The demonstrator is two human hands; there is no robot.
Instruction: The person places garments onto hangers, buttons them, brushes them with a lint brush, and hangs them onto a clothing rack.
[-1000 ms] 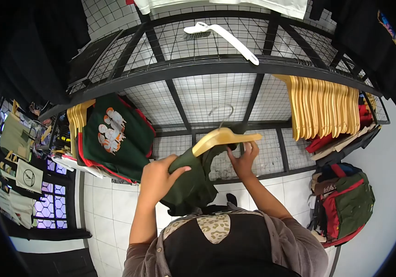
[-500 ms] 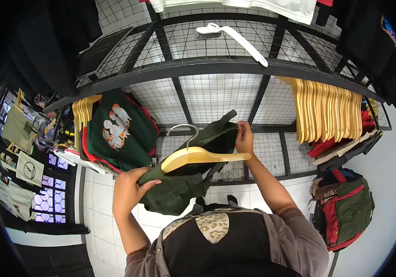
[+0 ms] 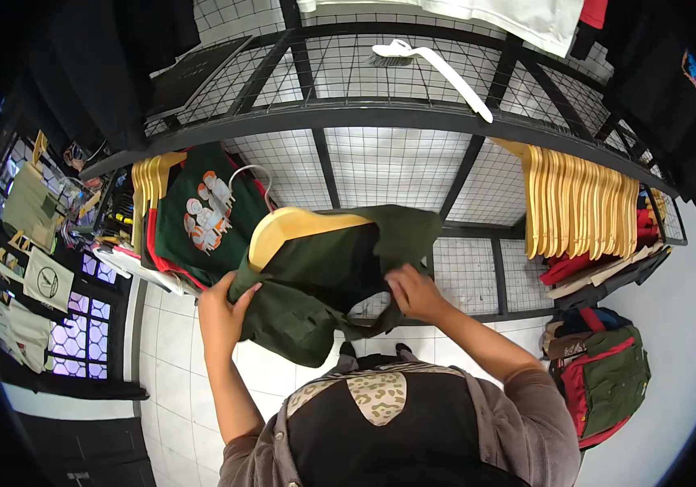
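Note:
A dark green collared garment [image 3: 290, 325] is stretched between my two hands at chest height. Inside its left shoulder sits a wooden hanger [image 3: 273, 229], tilted, with its metal hook [image 3: 255, 167] pointing up and away. The hanger's right arm runs in under the green cloth, so its tip is hidden. My left hand [image 3: 222, 318] is closed around the left shoulder, thumb on top. At the garment's right side, my right hand [image 3: 414, 292] pinches the front edge near the collar; its fingertips are slightly blurred.
A black mesh rack [image 3: 340, 118] spans the view, with a white brush [image 3: 445, 75] on its shelf. Printed green clothing [image 3: 178, 215] hangs left, and several wooden hangers [image 3: 579, 203] hang right. Folded or hung garments [image 3: 612, 381] stand lower right.
The hanger's right arm, bare before, is now covered by the green cloth. My right hand has come down and closer to me. The hanger and hook have tipped up and left.

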